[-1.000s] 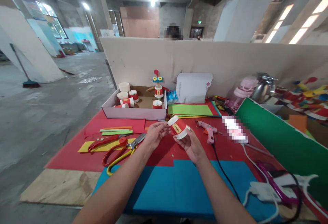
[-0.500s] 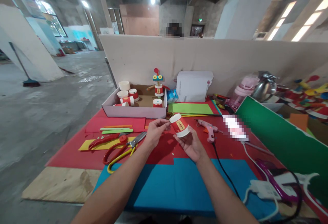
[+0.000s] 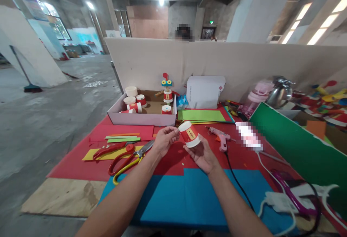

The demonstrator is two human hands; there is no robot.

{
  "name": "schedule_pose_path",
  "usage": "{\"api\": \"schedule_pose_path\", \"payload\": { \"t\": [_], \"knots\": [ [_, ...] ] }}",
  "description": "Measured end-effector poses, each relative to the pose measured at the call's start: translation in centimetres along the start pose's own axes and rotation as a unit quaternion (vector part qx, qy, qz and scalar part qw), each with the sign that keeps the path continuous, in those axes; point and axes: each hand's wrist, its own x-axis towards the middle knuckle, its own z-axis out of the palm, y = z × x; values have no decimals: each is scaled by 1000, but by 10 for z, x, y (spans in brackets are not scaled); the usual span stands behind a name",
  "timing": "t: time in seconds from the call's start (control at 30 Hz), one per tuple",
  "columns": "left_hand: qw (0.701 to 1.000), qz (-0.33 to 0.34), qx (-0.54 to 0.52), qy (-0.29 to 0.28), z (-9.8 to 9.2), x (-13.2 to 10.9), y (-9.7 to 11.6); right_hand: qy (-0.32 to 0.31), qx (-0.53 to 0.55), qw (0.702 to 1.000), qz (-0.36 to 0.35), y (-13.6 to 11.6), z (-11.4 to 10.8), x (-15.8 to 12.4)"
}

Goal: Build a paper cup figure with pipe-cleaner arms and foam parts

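Observation:
A red and white paper cup (image 3: 189, 134) with a gold label is held tilted above the table. My right hand (image 3: 204, 154) grips it from below and the right, fingers at its lower end. On the other side, my left hand (image 3: 166, 140) has thumb and forefinger pinched together beside the cup's upper left edge. What that pinch holds, if anything, is too small to make out. Left of this hand lie large scissors (image 3: 132, 157) with red and yellow handles, and red-handled pliers (image 3: 110, 151). A pink glue gun (image 3: 221, 137) rests to the right of the cup.
Behind stands a shallow box (image 3: 143, 120) with several paper cups and a cup figure (image 3: 167, 94). Paper strips (image 3: 123, 138) lie at left, green sheets (image 3: 202, 115) at the back. A green-sided box (image 3: 292, 153), cables and a power strip (image 3: 280, 200) crowd the right.
Both hands stay almost in place. The cup has shifted very slightly to the left and down in view; the grip on it is the same.

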Motion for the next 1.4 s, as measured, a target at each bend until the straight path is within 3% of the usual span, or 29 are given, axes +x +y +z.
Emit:
{"api": "schedule_pose_path", "payload": {
  "t": [0.6,0.73,0.83,0.93,1.0,1.13,1.27,1.4],
  "knots": [
    [996,61,59,-30,3,-6,1,-27,11,1000,4,1,4,-4],
    [998,44,26,-41,7,-8,-5,-33,24,999,-34,2,7,-5],
    [996,1,59,-64,10,-10,-8,-62,6,998,-14,5,7,-5],
    [995,29,94,-29,11,-12,-6,-65,-58,996,11,10,3,0],
    [987,89,130,20,9,-10,-3,-18,-114,992,-42,12,-1,5],
    [932,170,306,97,0,-5,1,70,-190,963,-176,12,-7,14],
    [849,211,481,55,-3,-6,-2,80,-225,954,-180,8,-13,19],
    [778,224,586,21,1,-11,-6,112,-309,922,-204,3,-19,20]
  ]
}}
